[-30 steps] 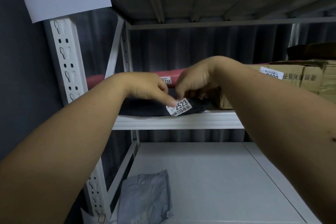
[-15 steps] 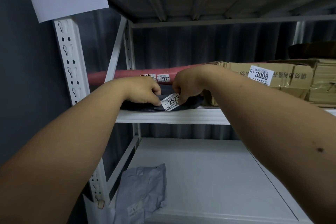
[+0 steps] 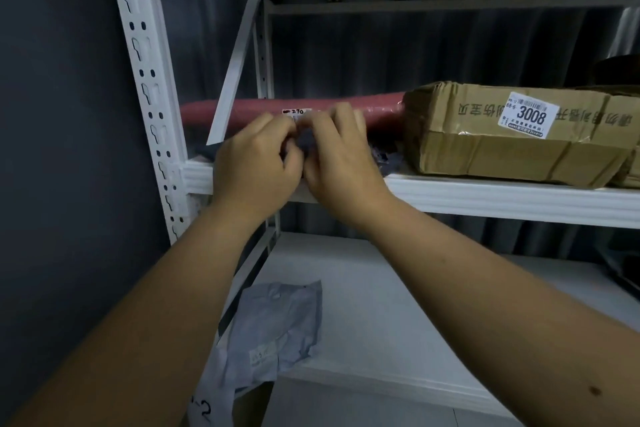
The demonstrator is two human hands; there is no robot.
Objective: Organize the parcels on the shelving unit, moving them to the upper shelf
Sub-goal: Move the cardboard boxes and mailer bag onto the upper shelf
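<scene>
Both hands working together at front edge of upper shelf (image 3: 485, 196), left end. Left hand (image 3: 254, 163) and right hand (image 3: 341, 156) touching, fingers curled tight, pinching a dark soft parcel (image 3: 306, 144) between them; parcel mostly hidden behind knuckles, lying on the shelf just near of a long red roll (image 3: 263, 111). Cardboard box (image 3: 512, 135) labelled 3008 sitting right of the hands on same shelf, touching the roll's right end. Grey poly mailer (image 3: 277, 326) lying crumpled on lower shelf (image 3: 398, 315), near-left corner, overhanging the edge. White slotted upright (image 3: 152, 97) standing at far left.
</scene>
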